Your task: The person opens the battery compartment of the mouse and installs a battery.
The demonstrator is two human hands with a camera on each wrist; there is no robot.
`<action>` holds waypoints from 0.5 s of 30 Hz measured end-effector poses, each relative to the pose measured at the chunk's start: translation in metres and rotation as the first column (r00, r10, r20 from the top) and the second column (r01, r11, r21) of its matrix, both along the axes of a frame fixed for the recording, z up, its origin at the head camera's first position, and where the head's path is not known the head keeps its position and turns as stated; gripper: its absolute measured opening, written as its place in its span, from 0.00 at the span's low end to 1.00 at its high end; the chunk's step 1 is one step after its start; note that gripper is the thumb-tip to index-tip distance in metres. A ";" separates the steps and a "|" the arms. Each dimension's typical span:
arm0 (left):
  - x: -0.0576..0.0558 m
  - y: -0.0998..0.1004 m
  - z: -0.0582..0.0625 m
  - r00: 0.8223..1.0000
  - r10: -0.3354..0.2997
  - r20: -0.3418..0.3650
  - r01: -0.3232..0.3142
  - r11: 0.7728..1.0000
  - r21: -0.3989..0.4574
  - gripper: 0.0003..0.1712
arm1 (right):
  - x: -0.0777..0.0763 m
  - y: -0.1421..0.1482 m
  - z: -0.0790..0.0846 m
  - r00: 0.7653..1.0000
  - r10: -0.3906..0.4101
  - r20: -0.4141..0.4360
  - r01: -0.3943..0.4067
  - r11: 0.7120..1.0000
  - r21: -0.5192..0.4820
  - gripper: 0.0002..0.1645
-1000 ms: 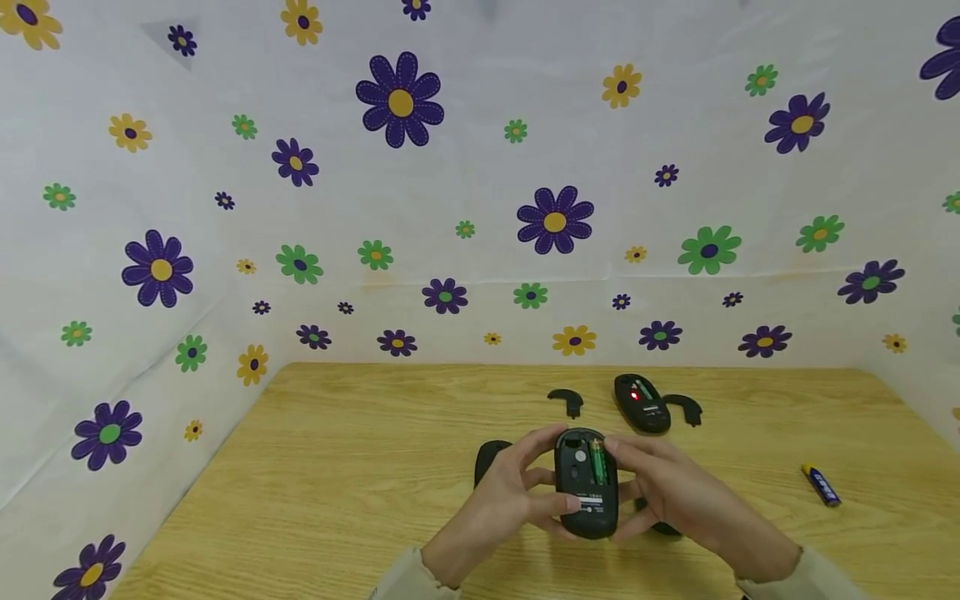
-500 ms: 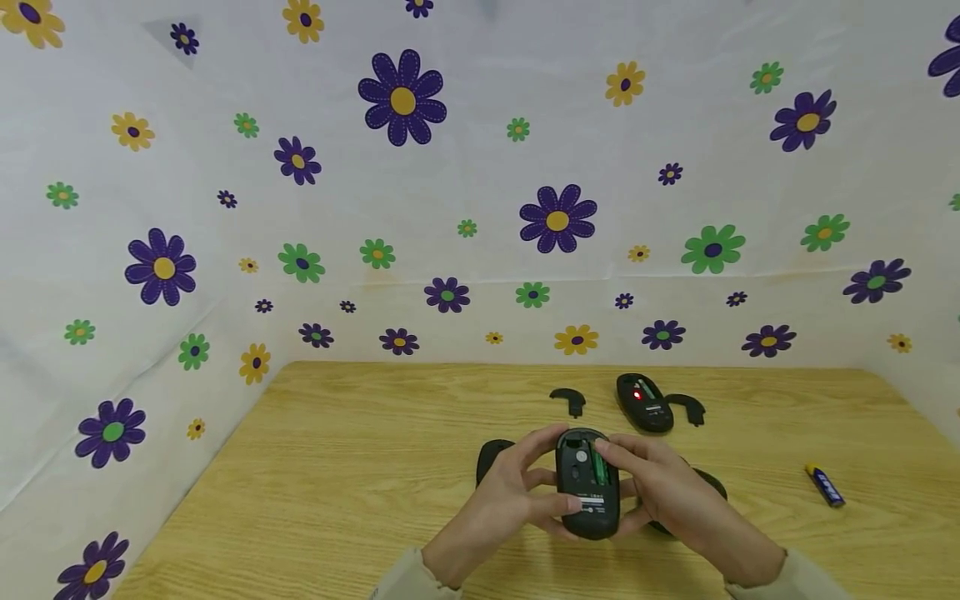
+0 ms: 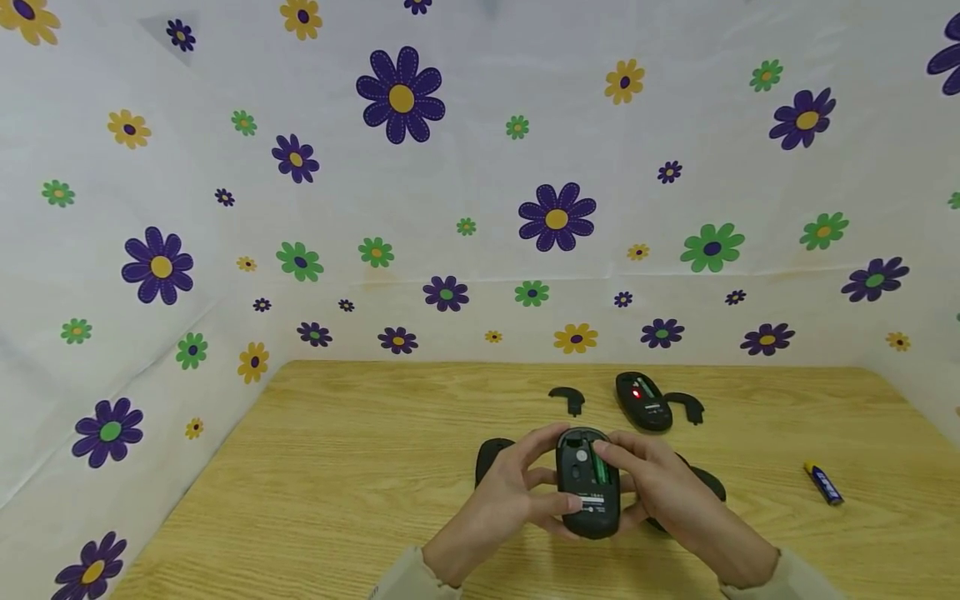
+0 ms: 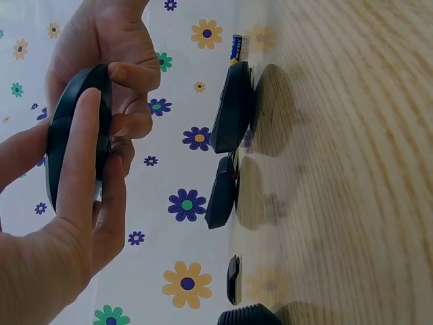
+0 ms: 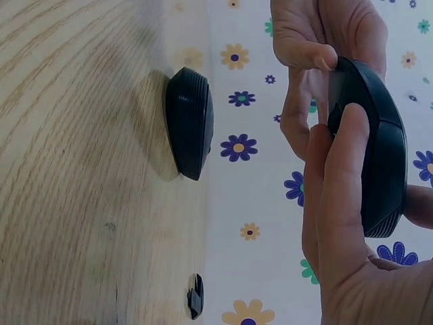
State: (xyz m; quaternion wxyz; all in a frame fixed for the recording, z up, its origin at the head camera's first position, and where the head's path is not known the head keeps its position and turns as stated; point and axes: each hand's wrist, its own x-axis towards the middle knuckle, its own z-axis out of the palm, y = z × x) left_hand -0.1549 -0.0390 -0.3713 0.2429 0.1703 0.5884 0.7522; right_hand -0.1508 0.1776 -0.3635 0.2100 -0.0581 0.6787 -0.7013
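Observation:
Held up over the table, a black wireless mouse (image 3: 588, 523) shows its underside, with the battery compartment uncovered. A green battery (image 3: 601, 471) lies in the right slot of that compartment. My left hand (image 3: 517, 492) grips the mouse from the left, thumb across the label and fingers at its far edge and side. From the right, my right hand (image 3: 667, 487) also holds it, the thumb pressing at the upper end of the battery and other fingers behind the body. In the right wrist view, the fingers lie along the curved shell of the mouse (image 5: 385, 156).
Behind my hands lie a mouse on the left (image 3: 489, 460) and another on the right (image 3: 711, 483), both partly hidden. Farther back, an upturned mouse (image 3: 647, 412) glows red between two curved black covers, one left (image 3: 573, 400) and one right (image 3: 688, 408). A blue-yellow battery (image 3: 827, 485) lies rightward.
My right thumb has shifted left from beside the battery onto its upper end. The right hand moved slightly left, so more of the mouse behind it shows. My left hand stays put.

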 end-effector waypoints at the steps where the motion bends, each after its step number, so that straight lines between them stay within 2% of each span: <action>1: 0.000 0.000 0.000 1.000 0.000 0.000 0.000 1.000 -0.002 0.44 | 0.000 -0.001 0.000 1.000 -0.003 -0.007 0.003 1.000 0.001 0.30; 8: 0.000 0.000 0.001 1.000 -0.001 -0.009 0.001 1.000 -0.016 0.43 | 0.001 -0.006 0.000 0.997 -0.071 -0.008 0.071 0.997 0.043 0.26; 15: -0.002 -0.002 0.000 1.000 0.018 -0.004 -0.018 0.999 -0.029 0.42 | 0.000 -0.010 -0.002 0.997 -0.075 -0.008 0.075 0.996 0.053 0.28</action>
